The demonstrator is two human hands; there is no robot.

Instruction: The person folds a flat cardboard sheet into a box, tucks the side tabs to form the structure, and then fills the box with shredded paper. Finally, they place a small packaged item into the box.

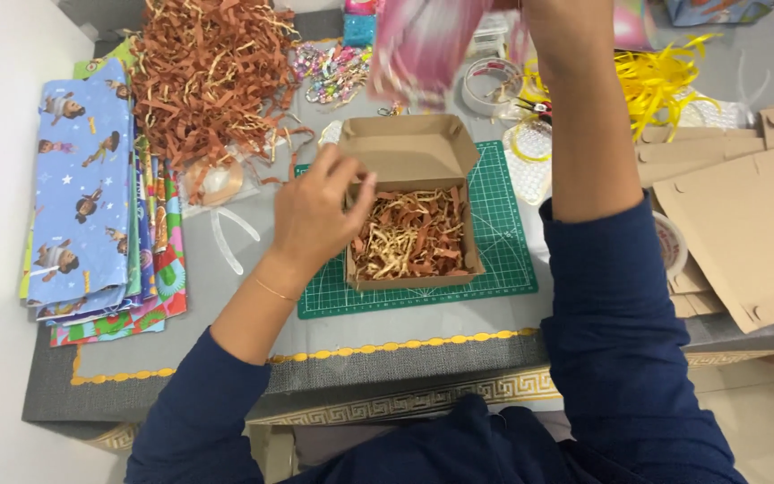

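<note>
Grip, left hand (pixel 320 215): fingers curled loosely together at the left wall of the cardboard box (pixel 412 206), fingertips touching or just over the rim; nothing is seen clamped between them.
Grip, right hand: raised to the top edge of the view and mostly cut off; only the forearm (pixel 584 116) and blue sleeve show. It appears to hold up a pink patterned item (pixel 423 45), blurred; the closure of the fingers cannot be told.
Box position: open, lid tipped back, seated near the middle of the green cutting mat (pixel 503 242), directly in front of the person.
Box contents: a bed of brown and cream shredded paper filling (pixel 412 235), covering the floor of the box.
Reason for left-hand placement: judged to steady the box wall or settle the filling at the left side, so the box stays square on the mat.
Reason for raised item: judged to be held clear above the box, keeping the opening free.
Box relative to grip: immediately right of the left hand, touching or just beside it; below and to the left of the raised forearm, well apart from the pink item.
Surroundings, left: a large heap of brown shredded paper (pixel 208 72) beyond the hand; folded printed wrapping sheets (pixel 91 188) stacked at the table edge.
Surroundings, right: yellow ribbon (pixel 665 81), a tape roll (pixel 490 85), flat cardboard blanks (pixel 745 224).
</note>
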